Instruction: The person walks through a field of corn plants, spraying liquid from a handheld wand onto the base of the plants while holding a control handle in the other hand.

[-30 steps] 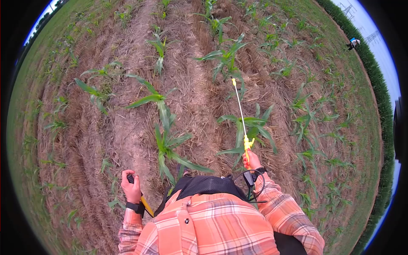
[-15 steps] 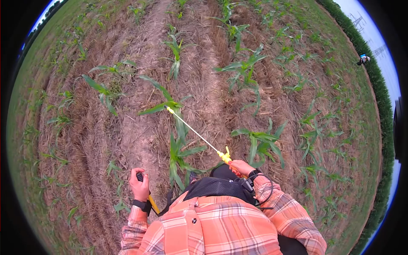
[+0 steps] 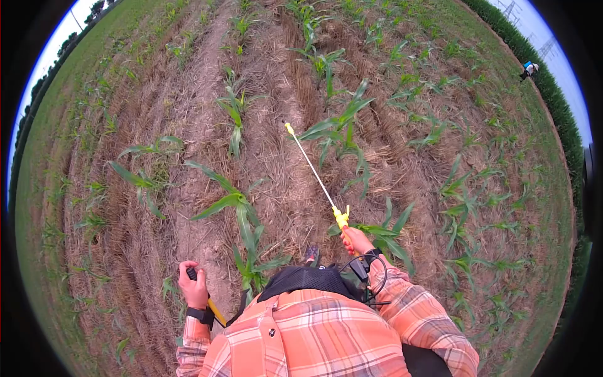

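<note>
My right hand [image 3: 357, 241] is closed around the handle of a spray wand [image 3: 314, 172], which has a yellow valve body and a thin pale tube. Its yellow nozzle end [image 3: 289, 128] hangs over bare soil, just left of a young maize plant [image 3: 344, 129]. At lower left, my left hand [image 3: 193, 290] grips the black end of a yellow pump lever [image 3: 217, 312] beside my body. Another maize plant [image 3: 237, 200] stands between my two hands, ahead of me. Whether spray leaves the nozzle cannot be made out.
Rows of young maize run away from me through straw-covered soil [image 3: 270, 81]. A shoe [image 3: 312, 252] shows ahead of my waist. At far right a person [image 3: 529, 70] stands near a tall green hedge-like strip [image 3: 559, 119], with pylons [image 3: 510, 11] behind.
The wand has swung right, its nozzle moving from above the left maize plant to beside the right-hand one. My left hand with the lever sits slightly lower in view. A shoe has come forward.
</note>
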A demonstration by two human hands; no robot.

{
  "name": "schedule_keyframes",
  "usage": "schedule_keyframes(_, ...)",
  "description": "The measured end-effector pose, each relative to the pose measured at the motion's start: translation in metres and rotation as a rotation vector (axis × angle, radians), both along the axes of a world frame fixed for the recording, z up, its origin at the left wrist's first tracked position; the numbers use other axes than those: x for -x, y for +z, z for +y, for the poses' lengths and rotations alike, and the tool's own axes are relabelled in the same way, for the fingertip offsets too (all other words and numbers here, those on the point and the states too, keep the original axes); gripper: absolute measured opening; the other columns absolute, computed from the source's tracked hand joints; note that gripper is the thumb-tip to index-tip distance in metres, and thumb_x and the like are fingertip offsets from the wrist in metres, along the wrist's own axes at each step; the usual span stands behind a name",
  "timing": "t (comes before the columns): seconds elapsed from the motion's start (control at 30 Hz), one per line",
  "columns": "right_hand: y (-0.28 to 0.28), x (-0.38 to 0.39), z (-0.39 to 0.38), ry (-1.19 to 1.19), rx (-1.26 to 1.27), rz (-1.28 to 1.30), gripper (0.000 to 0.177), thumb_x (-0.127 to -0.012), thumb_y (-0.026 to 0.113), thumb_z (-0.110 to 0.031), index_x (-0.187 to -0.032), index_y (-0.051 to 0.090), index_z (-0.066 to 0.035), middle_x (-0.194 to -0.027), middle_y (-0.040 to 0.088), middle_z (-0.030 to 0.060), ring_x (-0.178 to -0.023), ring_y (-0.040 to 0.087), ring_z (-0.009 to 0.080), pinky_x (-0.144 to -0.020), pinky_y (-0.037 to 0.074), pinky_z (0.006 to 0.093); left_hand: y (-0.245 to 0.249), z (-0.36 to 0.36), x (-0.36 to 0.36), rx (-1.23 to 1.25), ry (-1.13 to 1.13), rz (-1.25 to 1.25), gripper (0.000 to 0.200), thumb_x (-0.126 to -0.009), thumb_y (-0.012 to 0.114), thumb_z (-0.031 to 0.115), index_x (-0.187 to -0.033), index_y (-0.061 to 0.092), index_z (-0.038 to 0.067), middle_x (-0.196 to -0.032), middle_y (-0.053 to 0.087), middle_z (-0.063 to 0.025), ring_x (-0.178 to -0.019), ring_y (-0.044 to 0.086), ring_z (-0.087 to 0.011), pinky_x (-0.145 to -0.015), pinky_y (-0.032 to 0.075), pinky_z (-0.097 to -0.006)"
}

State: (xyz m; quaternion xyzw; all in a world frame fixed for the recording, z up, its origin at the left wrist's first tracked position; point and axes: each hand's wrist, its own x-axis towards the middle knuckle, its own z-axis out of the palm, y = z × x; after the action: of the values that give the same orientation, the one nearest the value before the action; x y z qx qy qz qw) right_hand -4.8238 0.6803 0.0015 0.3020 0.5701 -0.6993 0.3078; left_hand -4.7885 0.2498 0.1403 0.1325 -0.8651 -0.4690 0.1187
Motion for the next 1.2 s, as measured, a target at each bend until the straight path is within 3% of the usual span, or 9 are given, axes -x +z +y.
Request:
schedule_keyframes(0.37, -0.009, 0.011, 0.105, -0.515, 0.02, 0.025, 0.039, -0.083, 0.04, -0.045, -0.083, 0.044, -0.007, -0.058, 0.038, 0.0003, -0.037, 0.031, 0.0068, -0.034, 0.027, 0.0221, 0.009, 0.061, 0.064, 0.057, -0.073, 0.06, 0.015, -0.068, 0.051, -0.001, -0.082, 0.046, 0.004, -0.06, 0.039, 0.0004, -0.052, 0.036, -0.0081, -0.049, 0.031, -0.0228)
schedule_keyframes(0.67, -0.024, 0.012, 0.143, -0.752, 0.036, 0.045, 0.039, -0.082, 0.041, -0.047, -0.084, 0.041, -0.008, -0.056, 0.034, -0.0015, -0.036, 0.029, 0.0071, -0.034, 0.026, 0.0231, 0.001, 0.069, 0.108, 0.051, -0.107, 0.02, 0.014, -0.069, 0.05, -0.002, -0.081, 0.046, 0.004, -0.063, 0.038, 0.0021, -0.055, 0.035, -0.0061, -0.05, 0.029, -0.0208)
schedule_keyframes(0.93, -0.028, 0.075, 0.116, -0.818, -0.031, -0.007, 0.04, -0.082, 0.042, -0.047, -0.077, 0.044, -0.007, -0.055, 0.035, -0.0015, -0.036, 0.03, 0.0079, -0.034, 0.026, 0.0232, -0.006, 0.054, 0.2, -0.004, -0.141, 0.024, 0.014, -0.068, 0.051, -0.001, -0.081, 0.046, 0.004, -0.058, 0.038, -0.0008, -0.051, 0.036, -0.0098, -0.048, 0.031, -0.0239)
schedule_keyframes(1.2, 0.01, 0.195, 0.038, -0.464, -0.137, -0.012, 0.038, -0.082, 0.042, -0.046, -0.079, 0.045, -0.008, -0.055, 0.04, -0.0011, -0.036, 0.032, 0.0063, -0.035, 0.029, 0.0213, -0.025, 0.002, 0.28, -0.044, -0.11, 0.002, 0.014, -0.067, 0.052, 0.0, -0.079, 0.047, 0.003, -0.059, 0.042, -0.0027, -0.051, 0.039, -0.0111, -0.048, 0.033, -0.0251)
